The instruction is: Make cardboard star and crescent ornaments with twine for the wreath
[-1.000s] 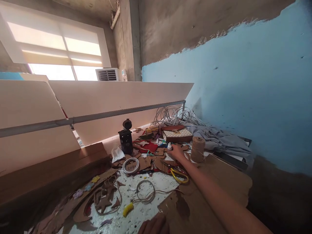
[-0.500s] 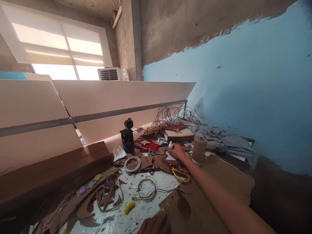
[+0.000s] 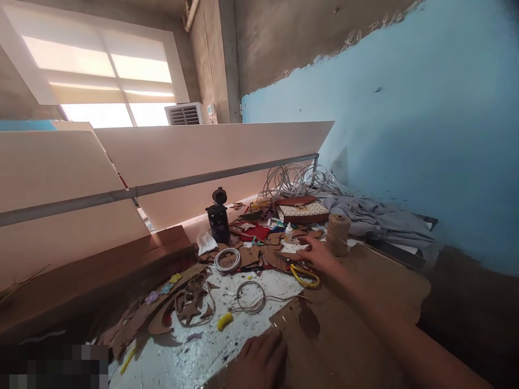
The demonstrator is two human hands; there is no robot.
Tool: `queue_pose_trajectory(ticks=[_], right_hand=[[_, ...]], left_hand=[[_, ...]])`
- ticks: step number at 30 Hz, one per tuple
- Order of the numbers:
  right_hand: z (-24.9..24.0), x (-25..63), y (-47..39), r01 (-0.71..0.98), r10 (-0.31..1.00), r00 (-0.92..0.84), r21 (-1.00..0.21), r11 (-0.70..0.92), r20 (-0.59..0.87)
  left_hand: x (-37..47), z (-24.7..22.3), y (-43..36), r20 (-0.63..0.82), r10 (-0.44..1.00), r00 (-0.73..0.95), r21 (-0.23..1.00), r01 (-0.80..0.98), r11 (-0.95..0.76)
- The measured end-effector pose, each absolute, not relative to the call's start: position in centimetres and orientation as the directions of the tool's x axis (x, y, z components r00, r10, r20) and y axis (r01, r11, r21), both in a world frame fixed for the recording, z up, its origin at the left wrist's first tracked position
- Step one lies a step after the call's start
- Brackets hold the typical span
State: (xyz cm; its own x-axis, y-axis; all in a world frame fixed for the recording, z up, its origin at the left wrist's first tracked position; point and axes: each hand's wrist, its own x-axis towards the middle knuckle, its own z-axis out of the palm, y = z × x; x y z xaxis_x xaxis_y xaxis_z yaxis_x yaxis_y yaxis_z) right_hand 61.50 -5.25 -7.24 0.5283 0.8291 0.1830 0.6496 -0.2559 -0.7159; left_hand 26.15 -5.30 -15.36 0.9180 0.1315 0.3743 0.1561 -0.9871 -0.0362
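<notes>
Right hand [image 3: 320,256], fingers apart; small white bottle [image 3: 288,233] upright, just beyond fingertips, toward left.

So the twine spool [image 3: 338,235] sits just right of the bottle [image 3: 288,233], with the handbag [image 3: 303,209] behind them both.

Upper left: pale rectangular fabric blind [image 3: 141,48]. Upper right: light-blue painted flat wall [image 3: 405,129]. Right of centre: cream-patterned, brown-flapped, boxy leather-look handbag [image 3: 304,213].
</notes>
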Motion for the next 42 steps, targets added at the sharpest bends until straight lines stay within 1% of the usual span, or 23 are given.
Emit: queue_pose_trajectory(ticks=[3, 6, 8, 10, 12, 14, 17, 20, 23, 26, 30, 34, 36, 39, 40, 41, 42], right_hand=[[-7.8, 59.7, -11.2, 0.589, 0.905, 0.391, -0.801, -0.105, 0.169], [-8.1, 57.9, -17.1, 0.543, 0.939, 0.304, -0.839, -0.034, 0.159], [-8.1, 57.0, -20.0, 0.578, 0.976, 0.164, -0.816, 0.024, 0.145], [-8.4, 56.5, -21.9, 0.630, 0.988, 0.077, -0.774, 0.056, 0.134], [-8.8, 56.2, -22.9, 0.669, 0.991, 0.040, -0.740, 0.068, 0.127], [-9.5, 56.1, -23.3, 0.698, 0.996, 0.013, -0.714, 0.058, 0.093], [-10.4, 55.8, -23.6, 0.739, 1.000, -0.022, -0.673, 0.027, 0.015], [-10.6, 55.5, -24.0, 0.768, 0.999, -0.028, -0.640, 0.002, -0.031], [-10.2, 55.3, -24.4, 0.784, 0.996, -0.039, -0.620, -0.022, -0.085], [-10.0, 55.2, -24.8, 0.773, 0.990, -0.054, -0.633, -0.039, -0.127], [-10.0, 55.3, -25.6, 0.743, 0.992, -0.084, -0.669, -0.002, -0.096], [-10.4, 55.7, -26.2, 0.757, 0.989, -0.126, -0.652, 0.045, -0.078], [-11.6, 56.2, -26.1, 0.783, 0.987, -0.158, -0.614, 0.098, -0.044], [-15.6, 57.4, -25.3, 0.846, 0.968, -0.250, -0.490, 0.211, -0.015], [-17.1, 57.8, -25.0, 0.870, 0.964, -0.261, -0.422, 0.254, 0.043], [-18.4, 58.2, -24.7, 0.885, 0.949, -0.278, -0.344, 0.313, 0.148], [-19.3, 58.6, -24.5, 0.886, 0.904, -0.330, -0.242, 0.396, 0.271]], left_hand=[[26.0, -13.9, -6.2, 0.305, 0.208, 0.929, 0.065, 0.198, -0.978], [25.7, -11.7, -7.0, 0.268, 0.269, 0.925, 0.114, 0.247, -0.962], [25.4, -10.3, -7.4, 0.216, 0.348, 0.912, 0.118, 0.330, -0.937], [25.2, -9.1, -7.6, 0.138, 0.447, 0.884, 0.123, 0.433, -0.893], [25.0, -8.4, -7.8, 0.069, 0.513, 0.855, 0.138, 0.501, -0.854], [24.9, -7.9, -7.8, 0.022, 0.543, 0.839, 0.157, 0.534, -0.831], [24.9, -7.5, -8.2, -0.029, 0.573, 0.819, 0.177, 0.568, -0.804], [25.3, -7.0, -8.9, -0.059, 0.623, 0.780, 0.166, 0.623, -0.764], [25.9, -6.6, -9.6, -0.076, 0.689, 0.721, 0.128, 0.692, -0.710], [26.2, -7.0, -10.0, -0.052, 0.730, 0.682, 0.082, 0.731, -0.677], [26.1, -8.2, -10.1, 0.062, 0.762, 0.645, 0.029, 0.762, -0.647], [26.2, -8.7, -10.3, 0.122, 0.759, 0.639, 0.018, 0.763, -0.646], [26.4, -8.6, -10.5, 0.132, 0.770, 0.624, -0.005, 0.777, -0.629], [26.9, -8.3, -10.8, 0.120, 0.758, 0.641, -0.060, 0.767, -0.639], [27.0, -8.3, -10.9, 0.108, 0.759, 0.642, -0.072, 0.767, -0.638], [27.1, -8.3, -11.0, 0.095, 0.768, 0.633, -0.076, 0.774, -0.628], [27.2, -8.3, -11.0, 0.082, 0.784, 0.615, -0.075, 0.789, -0.610]])
